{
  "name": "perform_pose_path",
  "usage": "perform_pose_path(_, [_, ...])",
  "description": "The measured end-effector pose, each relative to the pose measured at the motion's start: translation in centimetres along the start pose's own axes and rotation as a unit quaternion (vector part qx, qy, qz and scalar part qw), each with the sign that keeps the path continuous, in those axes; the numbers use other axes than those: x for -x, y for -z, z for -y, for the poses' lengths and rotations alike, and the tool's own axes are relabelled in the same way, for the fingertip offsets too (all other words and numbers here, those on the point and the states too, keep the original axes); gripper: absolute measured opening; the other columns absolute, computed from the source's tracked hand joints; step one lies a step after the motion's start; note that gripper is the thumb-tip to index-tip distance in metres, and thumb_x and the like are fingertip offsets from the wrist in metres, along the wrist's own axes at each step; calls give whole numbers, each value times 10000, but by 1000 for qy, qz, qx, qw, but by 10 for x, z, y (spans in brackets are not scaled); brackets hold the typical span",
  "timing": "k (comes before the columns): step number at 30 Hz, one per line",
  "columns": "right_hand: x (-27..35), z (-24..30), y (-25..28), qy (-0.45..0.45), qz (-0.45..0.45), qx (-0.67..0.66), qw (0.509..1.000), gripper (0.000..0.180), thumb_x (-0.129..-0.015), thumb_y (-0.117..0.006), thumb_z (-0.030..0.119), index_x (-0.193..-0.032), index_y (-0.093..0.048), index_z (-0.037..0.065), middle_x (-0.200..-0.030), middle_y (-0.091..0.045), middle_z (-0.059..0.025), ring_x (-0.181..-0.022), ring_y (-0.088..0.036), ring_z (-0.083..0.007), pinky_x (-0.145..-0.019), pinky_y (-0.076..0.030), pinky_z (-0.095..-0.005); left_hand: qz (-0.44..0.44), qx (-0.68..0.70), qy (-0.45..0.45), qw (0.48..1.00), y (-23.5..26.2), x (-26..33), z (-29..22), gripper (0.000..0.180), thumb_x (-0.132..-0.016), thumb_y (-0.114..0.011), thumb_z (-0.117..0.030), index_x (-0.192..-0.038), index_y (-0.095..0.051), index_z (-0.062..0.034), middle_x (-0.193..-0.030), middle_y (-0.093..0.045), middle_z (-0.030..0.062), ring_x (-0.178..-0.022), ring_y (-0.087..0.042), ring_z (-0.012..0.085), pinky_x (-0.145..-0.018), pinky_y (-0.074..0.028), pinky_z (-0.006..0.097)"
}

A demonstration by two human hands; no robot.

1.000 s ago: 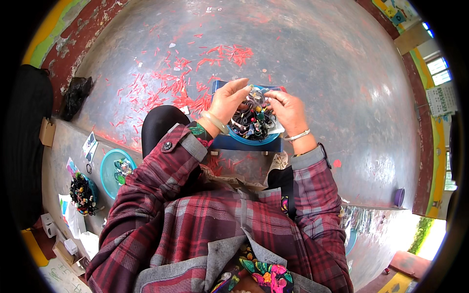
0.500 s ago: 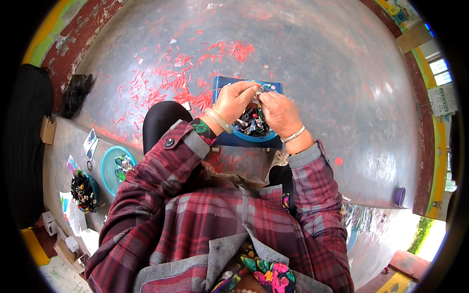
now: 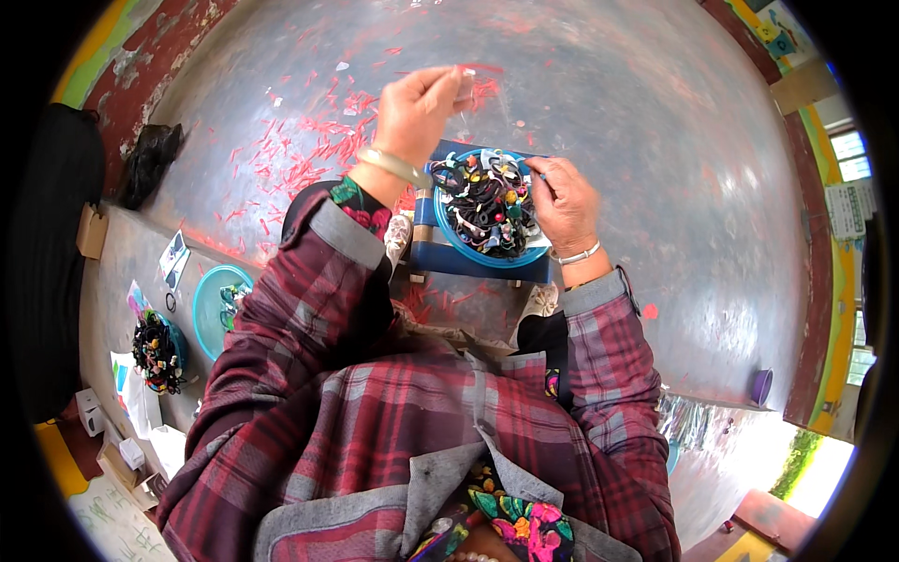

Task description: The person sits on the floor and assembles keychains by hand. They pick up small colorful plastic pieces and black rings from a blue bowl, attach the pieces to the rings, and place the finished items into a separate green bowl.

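My left hand (image 3: pixel 417 112) is raised beyond the basin, its thumb and fingers pinching a small clear plastic bag (image 3: pixel 486 84) with a red strip along its upper edge. The bag is blurred. Close to the right rim of a blue basin (image 3: pixel 461 251), my right hand (image 3: pixel 566 201) has its fingers curled together; whatever they may hold is hidden. A heap of black hair ties (image 3: pixel 487 211) with colourful beads and small ornaments fills the basin. Under the basin is a blue low stool (image 3: pixel 433 255) in front of my knees.
Red strips (image 3: pixel 314 155) litter the floor ahead and to the left. At my left are another blue basin (image 3: pixel 199 314) with clear packets and a container of dark hair ties (image 3: pixel 156 351). A black bag (image 3: pixel 150 164) lies by the wall; a purple cup (image 3: pixel 761 386) stands far right.
My hands were together over the basin and have parted. The left has moved up and away with the plastic bag; the right has shifted right to the rim, uncovering the hair ties.
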State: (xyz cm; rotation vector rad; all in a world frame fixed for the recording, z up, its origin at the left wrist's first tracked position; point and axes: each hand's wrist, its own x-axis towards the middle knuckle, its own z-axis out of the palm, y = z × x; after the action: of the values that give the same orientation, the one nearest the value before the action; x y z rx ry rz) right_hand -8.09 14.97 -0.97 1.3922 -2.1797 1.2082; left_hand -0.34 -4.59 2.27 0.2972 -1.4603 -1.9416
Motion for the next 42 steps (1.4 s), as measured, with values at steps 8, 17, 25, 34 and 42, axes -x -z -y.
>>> perform_pose_path(8, [24, -4, -34, -78, 285, 21, 955, 224, -736, -607, 277, -837, -618, 78, -835, -592, -85, -805, -582, -270, -673, -461, -375, -29, -14, -1, 999, 21, -27, 9, 241, -846, -552, -125, -906, -601, 104, -820, -638, 121, -746, -621, 157, -697, -524, 260])
perform_pose_path(17, [16, -16, -42, -98, 219, 129, 962, 179, -748, -573, 234, -840, -619, 88, -854, -592, -108, -811, -581, -303, -674, -468, -406, -18, -36, 50, 998, 13, -16, 15, 220, -838, -532, -127, -872, -611, 76, -815, -633, 109, -734, -610, 155, -704, -520, 271])
perform_pose_path(25, [-2, -90, -38, -246, 201, 103, 943, 190, -707, -581, 174, -862, -658, 96, -846, -635, -123, -795, -609, -290, -701, -479, -369, -2, -75, 53, 996, 15, -19, 24, 219, -838, -529, -130, -856, -619, 69, -800, -637, 107, -738, -614, 150, -693, -514, 257])
perform_pose_path(34, [-8, -65, -69, -264, 307, 204, 891, 176, -681, -616, 241, -736, -679, 87, -748, -633, -152, -718, -610, -326, -662, -485, -388, 4, -91, 83, 992, 19, -20, 17, 243, -861, -522, -131, -932, -583, 93, -891, -632, 148, -812, -625, 193, -760, -521, 288])
perform_pose_path(42, [-14, -84, -31, -324, 220, -13, 920, 162, -659, -621, 184, -721, -652, 37, -728, -632, -142, -691, -616, -240, -651, -472, -338, 15, -127, 87, 988, 21, -21, 21, 251, -865, -530, -150, -949, -585, 81, -894, -635, 138, -810, -626, 183, -740, -518, 277])
